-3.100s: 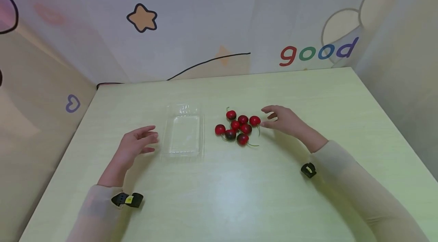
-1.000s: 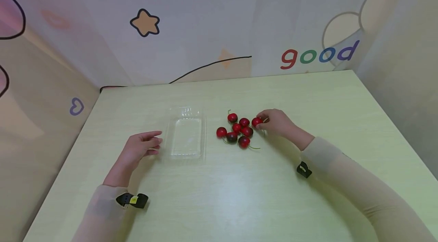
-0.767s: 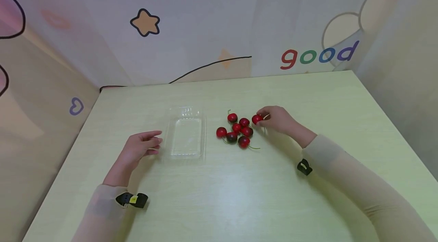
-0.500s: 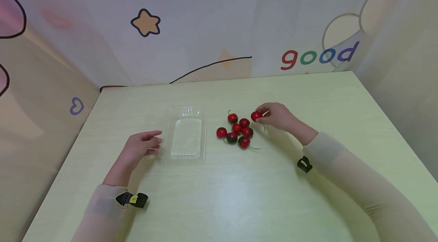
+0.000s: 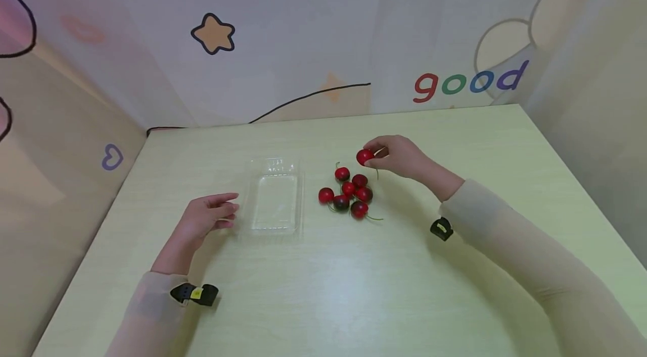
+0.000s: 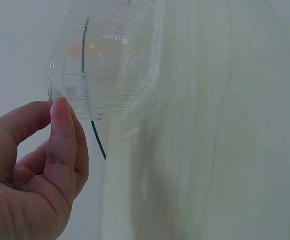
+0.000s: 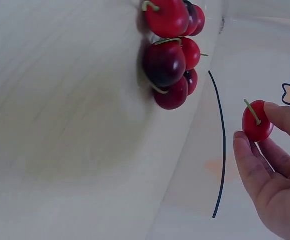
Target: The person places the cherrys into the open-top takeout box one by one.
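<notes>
A red cherry [image 5: 364, 157] with a green stem is pinched in my right hand [image 5: 399, 156], raised off the table beyond the pile. In the right wrist view the same cherry [image 7: 257, 121] sits between thumb and fingertips. Several dark-red cherries [image 5: 341, 202] lie grouped on the table below and left of that hand. A clear plastic container [image 5: 253, 200] stands left of them, with no cherries in it. My left hand [image 5: 204, 216] is at its left side; in the left wrist view its thumb and fingertips pinch the rim of the container [image 6: 115, 60].
The pale wooden table [image 5: 323, 301] extends toward me and to both sides. Behind it hangs a printed backdrop [image 5: 303, 26] with a star and the word "good". Black straps with small devices [image 5: 194, 293] sit at both wrists.
My right hand took hold of the rightmost cherry, lifted it, and carried it leftward and away from me. My left hand moved slightly right to the container's edge. The other cherries stayed put.
</notes>
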